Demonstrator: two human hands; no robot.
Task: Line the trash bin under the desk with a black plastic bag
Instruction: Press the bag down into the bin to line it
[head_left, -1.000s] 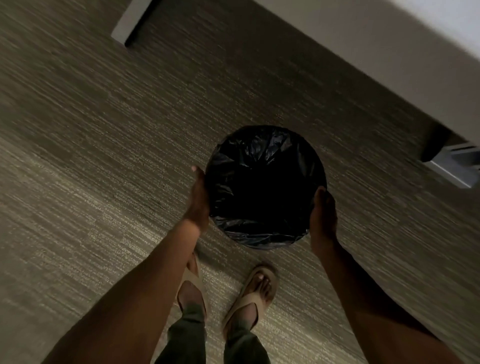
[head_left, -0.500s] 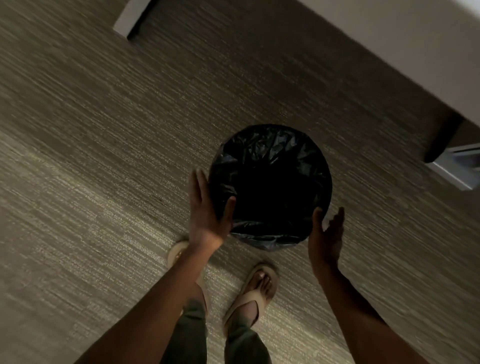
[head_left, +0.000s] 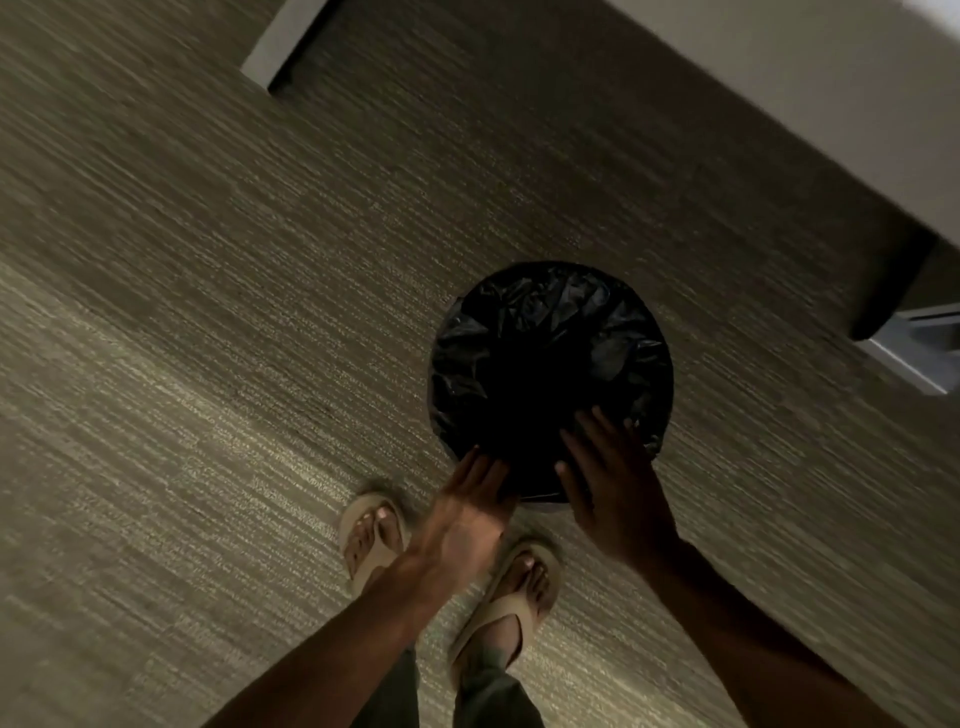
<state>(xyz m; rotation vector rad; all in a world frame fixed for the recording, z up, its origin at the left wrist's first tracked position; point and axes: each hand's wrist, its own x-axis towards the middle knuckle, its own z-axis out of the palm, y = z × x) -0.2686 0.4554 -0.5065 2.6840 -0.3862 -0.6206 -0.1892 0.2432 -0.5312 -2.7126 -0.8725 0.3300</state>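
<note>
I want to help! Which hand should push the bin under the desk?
Probably the right hand: it lies open over the bag-lined bin, on the desk side. The left hand only reaches the near rim.

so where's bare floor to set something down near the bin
Open carpet lies left of the bin, and a strip runs between the bin and the desk. Crowded at the near rim: left hand, right hand, both feet.

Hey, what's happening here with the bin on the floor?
A person stands over a round trash bin on the carpet, next to a desk. A black plastic bag already covers its mouth and rim. The left hand and right hand are open at the near rim, gripping nothing.
</note>
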